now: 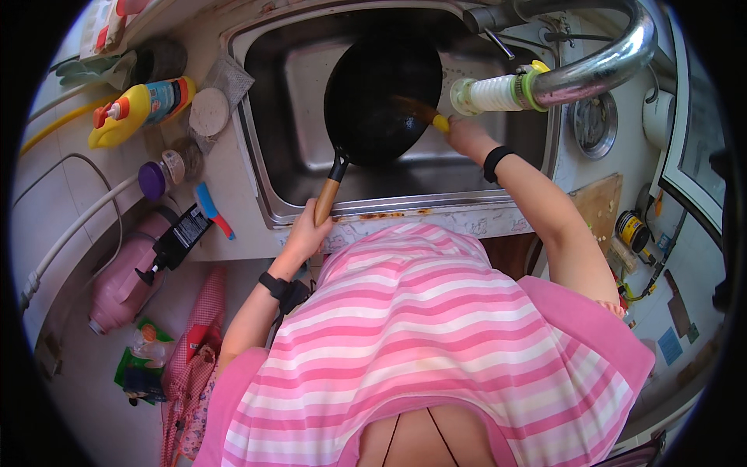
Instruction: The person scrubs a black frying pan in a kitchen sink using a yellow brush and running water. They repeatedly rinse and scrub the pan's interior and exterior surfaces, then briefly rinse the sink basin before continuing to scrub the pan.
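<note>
A black wok [373, 87] is tilted inside the stainless steel sink [496, 169], its inner side facing me. My left hand [307, 230] grips its wooden handle [328, 198] at the sink's front edge. In my right hand [468, 139] is a brush with a yellow handle [441, 122]. The brush's brown head [413, 107] is over the wok's inner surface at the right and looks blurred. Whether the bristles touch the metal I cannot tell.
A curved metal faucet [607, 79] with a white extension nozzle [493, 95] hangs over the sink's right side. Left of the sink are a yellow detergent bottle [131, 117], a purple-lidded jar [153, 180] and a blue-and-red brush [213, 209]. A round metal dish [594, 125] stands at right.
</note>
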{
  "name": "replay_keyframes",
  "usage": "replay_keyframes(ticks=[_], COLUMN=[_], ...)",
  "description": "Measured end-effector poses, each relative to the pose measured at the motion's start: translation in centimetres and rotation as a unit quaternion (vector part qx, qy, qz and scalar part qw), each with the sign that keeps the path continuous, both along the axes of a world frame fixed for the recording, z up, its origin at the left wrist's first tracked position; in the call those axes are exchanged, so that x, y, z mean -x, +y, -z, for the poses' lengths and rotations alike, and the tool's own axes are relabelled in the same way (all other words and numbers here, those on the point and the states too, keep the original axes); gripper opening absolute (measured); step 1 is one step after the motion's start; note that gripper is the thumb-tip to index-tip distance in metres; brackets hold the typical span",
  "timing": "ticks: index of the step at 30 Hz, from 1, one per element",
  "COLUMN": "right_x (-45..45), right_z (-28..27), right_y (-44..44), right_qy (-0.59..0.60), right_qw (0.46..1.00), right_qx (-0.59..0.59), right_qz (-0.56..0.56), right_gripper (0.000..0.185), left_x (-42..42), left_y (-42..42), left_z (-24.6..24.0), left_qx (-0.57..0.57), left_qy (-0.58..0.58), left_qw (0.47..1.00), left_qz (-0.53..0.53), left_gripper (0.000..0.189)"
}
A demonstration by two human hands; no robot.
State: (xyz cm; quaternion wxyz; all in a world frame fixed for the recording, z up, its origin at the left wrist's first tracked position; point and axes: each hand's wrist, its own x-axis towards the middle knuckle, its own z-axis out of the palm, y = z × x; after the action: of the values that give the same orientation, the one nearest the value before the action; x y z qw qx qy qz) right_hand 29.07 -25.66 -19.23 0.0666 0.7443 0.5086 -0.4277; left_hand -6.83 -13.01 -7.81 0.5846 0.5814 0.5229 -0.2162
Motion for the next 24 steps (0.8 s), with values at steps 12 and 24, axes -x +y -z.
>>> replay_keyframes(ticks=[12, 24], right_x=[1.2, 1.1], right_z=[-0.7, -0.9], right_y=[1.0, 1.3], right_qy=[0.105, 0.217], right_qw=[0.982, 0.95], right_qx=[0.135, 0.21], right_qz=[0.076, 0.081], right_gripper=[0.043, 0.046], left_x=[0.3, -0.5], left_y=[-0.2, 0.3], left_z=[1.4, 0.7], left_qx=[-0.085, -0.065], left_qy=[-0.011, 0.015], left_qw=[0.996, 0.997], left_qz=[0.04, 0.05], left_gripper=[0.044, 0.042])
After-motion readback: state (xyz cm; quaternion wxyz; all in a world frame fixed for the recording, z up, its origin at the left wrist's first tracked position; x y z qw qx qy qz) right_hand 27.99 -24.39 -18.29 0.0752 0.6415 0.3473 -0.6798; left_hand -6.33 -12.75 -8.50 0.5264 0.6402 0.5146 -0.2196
